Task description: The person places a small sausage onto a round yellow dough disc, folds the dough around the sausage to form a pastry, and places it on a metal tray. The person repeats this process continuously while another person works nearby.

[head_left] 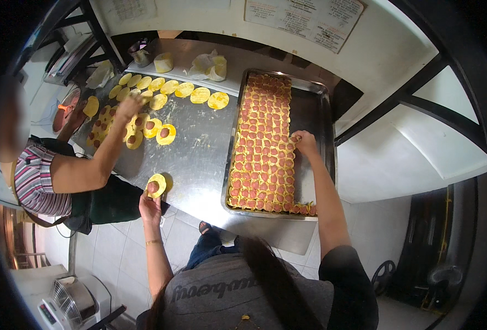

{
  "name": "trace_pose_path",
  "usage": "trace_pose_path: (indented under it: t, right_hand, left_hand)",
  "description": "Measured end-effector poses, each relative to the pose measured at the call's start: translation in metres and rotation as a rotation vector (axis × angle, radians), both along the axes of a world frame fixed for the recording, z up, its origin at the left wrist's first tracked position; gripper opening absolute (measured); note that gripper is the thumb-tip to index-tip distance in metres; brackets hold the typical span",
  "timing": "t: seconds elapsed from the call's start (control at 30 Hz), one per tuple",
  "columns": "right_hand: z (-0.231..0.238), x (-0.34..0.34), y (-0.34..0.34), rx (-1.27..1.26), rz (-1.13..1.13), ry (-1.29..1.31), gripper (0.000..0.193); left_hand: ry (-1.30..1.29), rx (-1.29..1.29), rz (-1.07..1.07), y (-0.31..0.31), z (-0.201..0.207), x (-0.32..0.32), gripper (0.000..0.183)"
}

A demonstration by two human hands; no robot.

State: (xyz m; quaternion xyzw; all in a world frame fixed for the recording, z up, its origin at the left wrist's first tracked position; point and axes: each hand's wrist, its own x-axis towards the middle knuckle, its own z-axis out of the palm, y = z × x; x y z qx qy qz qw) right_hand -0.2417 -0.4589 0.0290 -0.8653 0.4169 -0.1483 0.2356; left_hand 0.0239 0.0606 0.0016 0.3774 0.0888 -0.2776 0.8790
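My left hand (151,204) holds a round yellow dumpling wrapper (161,179) with a ball of pink meat filling on it, just above the table's near edge. My right hand (306,143) reaches over a large metal tray (315,165). Its fingers are pinched around a small open-topped dumpling, mostly hidden by them, at the right edge of the packed rows. These rows of meat-filled dumplings (262,148) cover the tray's left and middle parts. A short line of dumplings (304,209) runs on along the near rim.
A co-worker's hand (129,105) is over wrappers on the steel table (199,148). Filled wrappers (165,134) lie near it, plain wrappers (200,95) beyond. A bowl of pink filling (62,115) is at far left. Wrapped stacks (216,67) stand on the back ledge.
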Motion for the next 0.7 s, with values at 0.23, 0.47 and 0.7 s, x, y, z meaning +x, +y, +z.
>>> trace_pose_path:
  t: [0.23, 0.47, 0.7]
  right_hand:
    - [0.016, -0.008, -0.010, 0.087, 0.242, -0.032, 0.032]
    - [0.010, -0.002, -0.006, 0.020, 0.214, -0.063, 0.036]
    - [0.010, -0.006, 0.002, -0.046, 0.203, 0.024, 0.023]
  left_hand:
    - [0.026, 0.001, -0.168, 0.000, -0.004, -0.013, 0.033]
    - [0.031, 0.095, -0.186, -0.016, 0.024, -0.017, 0.034]
    - [0.037, 0.158, -0.236, -0.013, 0.028, -0.015, 0.030]
